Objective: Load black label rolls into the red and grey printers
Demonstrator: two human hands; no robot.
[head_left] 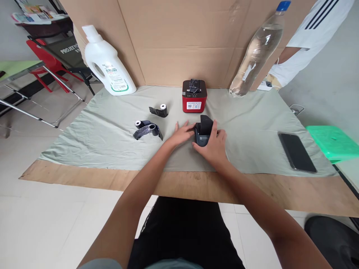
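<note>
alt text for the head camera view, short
A small dark printer, lid up, sits on a grey-green cloth with the left hand flat against one side and the right hand wrapped round the other. A red printer stands behind it, paper rolls lie to its left, a phone to its right.

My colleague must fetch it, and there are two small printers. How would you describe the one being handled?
On the pale green cloth, find the red printer standing by the cardboard wall. Directly in front of it, between the person's left hand and right hand, sits the dark printer. Unlike the red one, it is dark grey with its lid tipped up open.
</note>
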